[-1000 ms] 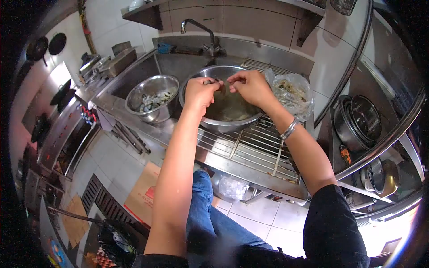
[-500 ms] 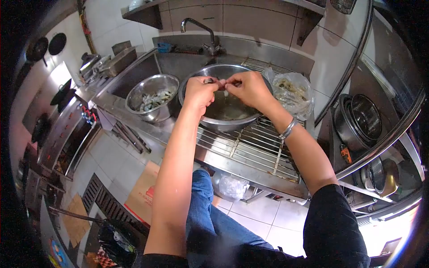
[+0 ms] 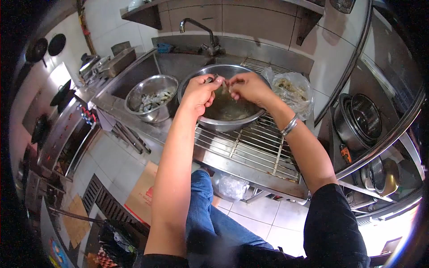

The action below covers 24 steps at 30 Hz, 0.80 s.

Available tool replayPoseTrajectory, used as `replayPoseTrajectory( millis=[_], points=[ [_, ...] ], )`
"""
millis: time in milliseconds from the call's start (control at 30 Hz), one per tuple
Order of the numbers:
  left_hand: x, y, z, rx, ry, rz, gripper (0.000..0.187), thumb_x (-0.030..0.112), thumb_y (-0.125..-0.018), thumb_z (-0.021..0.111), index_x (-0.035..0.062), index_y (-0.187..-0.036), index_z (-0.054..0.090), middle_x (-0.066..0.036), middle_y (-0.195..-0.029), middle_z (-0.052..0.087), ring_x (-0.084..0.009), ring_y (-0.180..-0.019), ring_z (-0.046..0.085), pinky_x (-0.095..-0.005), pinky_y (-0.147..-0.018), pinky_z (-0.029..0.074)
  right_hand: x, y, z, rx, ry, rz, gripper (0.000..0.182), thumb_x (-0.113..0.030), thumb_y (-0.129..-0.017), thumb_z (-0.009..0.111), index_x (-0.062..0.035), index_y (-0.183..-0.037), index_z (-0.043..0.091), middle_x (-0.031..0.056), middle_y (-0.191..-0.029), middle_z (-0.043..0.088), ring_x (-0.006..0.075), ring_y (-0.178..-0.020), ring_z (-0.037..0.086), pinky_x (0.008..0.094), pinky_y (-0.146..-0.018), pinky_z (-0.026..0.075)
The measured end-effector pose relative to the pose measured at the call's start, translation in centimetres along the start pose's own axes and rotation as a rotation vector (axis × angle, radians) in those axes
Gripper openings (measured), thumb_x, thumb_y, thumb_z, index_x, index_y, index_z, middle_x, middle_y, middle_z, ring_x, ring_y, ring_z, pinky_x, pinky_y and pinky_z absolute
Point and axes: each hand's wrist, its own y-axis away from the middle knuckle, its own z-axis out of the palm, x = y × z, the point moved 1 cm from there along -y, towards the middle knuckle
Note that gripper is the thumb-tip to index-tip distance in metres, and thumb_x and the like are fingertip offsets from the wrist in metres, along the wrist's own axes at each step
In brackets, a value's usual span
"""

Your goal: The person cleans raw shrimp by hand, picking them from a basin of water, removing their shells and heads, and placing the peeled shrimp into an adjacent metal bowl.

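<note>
Over the large steel basin (image 3: pixel 219 126) of cloudy water, my left hand (image 3: pixel 199 94) is closed, pinching what looks like a raw shrimp (image 3: pixel 225 86) between thumb and forefinger. A small dark bit shows by that forefinger, too small to name. My right hand (image 3: pixel 252 90), with a metal bangle (image 3: pixel 289 125) on its wrist, sits just to the right of the shrimp. Its fingers are curled together, and what they hold is hidden. Greyish shrimp (image 3: pixel 154 101) lie in a smaller steel bowl (image 3: pixel 134 109) to the left.
A clear plastic bag (image 3: pixel 297 96) with brownish scraps lies right of the basin on a wire rack (image 3: pixel 250 154). Behind are the sink (image 3: pixel 178 64) and its faucet (image 3: pixel 196 22). Stacked pots (image 3: pixel 357 118) stand on the right shelf.
My right hand has drawn slightly away from the left, its fingers curling lower. More of the pale shrimp shows between the hands. My left hand has hardly moved.
</note>
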Motion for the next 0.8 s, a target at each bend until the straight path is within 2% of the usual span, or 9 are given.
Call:
replayPoseTrajectory(
  millis=[33,133,267,333,367,433,667,767,800],
  points=[
    [-0.1,-0.2,-0.1,-0.005,0.008,-0.010,0.016,0.018,-0.086,0.067,0.0043,-0.094,0.064,0.001,-0.063,0.054,-0.0040,-0.042,0.038,-0.0213,-0.034,0.024,0.1,-0.3,-0.1,0.100,-0.198,-0.021,0.009,-0.002,-0.082,0.057,0.0035,-0.082,0.064,0.0071,-0.069,0.063,0.0122,-0.060,0.058,0.0253,-0.055,0.047],
    [-0.3,-0.3,0.0,-0.018,-0.011,-0.027,0.014,0.017,-0.088,0.064,0.0048,-0.094,0.064,0.001,-0.066,0.057,-0.0033,-0.042,0.037,-0.0203,-0.035,0.024,-0.2,-0.3,-1.0,0.086,-0.465,0.110,0.010,-0.001,-0.084,0.055,0.0038,-0.085,0.064,0.0067,-0.074,0.064,0.0120,-0.063,0.057,0.0245,-0.058,0.047],
    [0.1,0.4,0.4,-0.013,-0.146,-0.033,0.012,0.016,-0.088,0.062,0.0053,-0.093,0.063,0.000,-0.072,0.062,-0.0026,-0.042,0.037,-0.0188,-0.036,0.023,-1.1,0.3,-1.0,0.033,-0.610,0.097,0.012,-0.004,-0.084,0.057,0.0043,-0.089,0.064,0.0078,-0.077,0.065,0.0123,-0.063,0.056,0.0245,-0.057,0.046],
    [-0.2,0.2,0.4,-0.038,-0.162,-0.031,0.011,0.015,-0.087,0.064,0.0051,-0.092,0.064,0.000,-0.069,0.061,-0.0028,-0.042,0.037,-0.0193,-0.036,0.024,-1.5,0.6,-0.7,-0.008,-0.260,-0.045,0.018,-0.007,-0.083,0.062,0.0030,-0.097,0.064,0.0047,-0.081,0.065,0.0094,-0.070,0.056,0.0234,-0.065,0.047],
    [-0.4,0.0,0.4,-0.065,-0.180,-0.030,0.010,0.013,-0.085,0.065,0.0050,-0.090,0.065,0.001,-0.067,0.059,-0.0031,-0.042,0.037,-0.0198,-0.036,0.024,-1.3,0.5,-0.6,-0.008,-0.258,-0.045,0.018,-0.007,-0.083,0.062,0.0030,-0.097,0.064,0.0047,-0.081,0.065,0.0094,-0.070,0.056,0.0234,-0.065,0.047],
    [-0.6,0.1,0.5,-0.044,-0.268,-0.010,0.009,0.012,-0.084,0.065,0.0048,-0.089,0.065,0.001,-0.064,0.057,-0.0036,-0.042,0.037,-0.0209,-0.037,0.024,-1.2,0.4,-0.6,0.068,0.149,-0.207,0.016,-0.011,-0.080,0.067,0.0015,-0.090,0.067,0.0034,-0.077,0.065,0.0087,-0.068,0.057,0.0234,-0.064,0.046],
    [-0.7,0.2,1.1,-0.017,-0.484,0.081,0.006,0.008,-0.082,0.065,0.0020,-0.080,0.066,0.001,-0.056,0.052,-0.0048,-0.042,0.036,-0.0245,-0.037,0.024,-2.3,1.5,-0.8,0.133,0.460,-0.328,0.020,-0.016,-0.074,0.071,0.0014,-0.082,0.067,0.0077,-0.069,0.064,0.0093,-0.065,0.057,0.0269,-0.060,0.046],
    [-1.0,-0.3,0.9,-0.110,-0.456,-0.007,0.006,0.008,-0.083,0.062,0.0019,-0.082,0.064,-0.001,-0.061,0.056,-0.0051,-0.042,0.037,-0.0230,-0.037,0.024,-2.8,1.7,-0.7,0.127,0.557,-0.377,0.024,-0.018,-0.070,0.072,0.0026,-0.079,0.065,0.0137,-0.066,0.062,0.0154,-0.060,0.058,0.0300,-0.059,0.047],
    [-0.7,-0.2,0.7,-0.109,-0.456,-0.007,0.006,0.008,-0.083,0.062,0.0019,-0.082,0.064,-0.001,-0.061,0.056,-0.0051,-0.042,0.037,-0.0230,-0.037,0.024,-2.6,1.6,-1.1,0.151,0.622,-0.409,0.023,-0.018,-0.069,0.070,0.0029,-0.078,0.064,0.0160,-0.067,0.062,0.0206,-0.060,0.060,0.0316,-0.059,0.047]
  ],
)
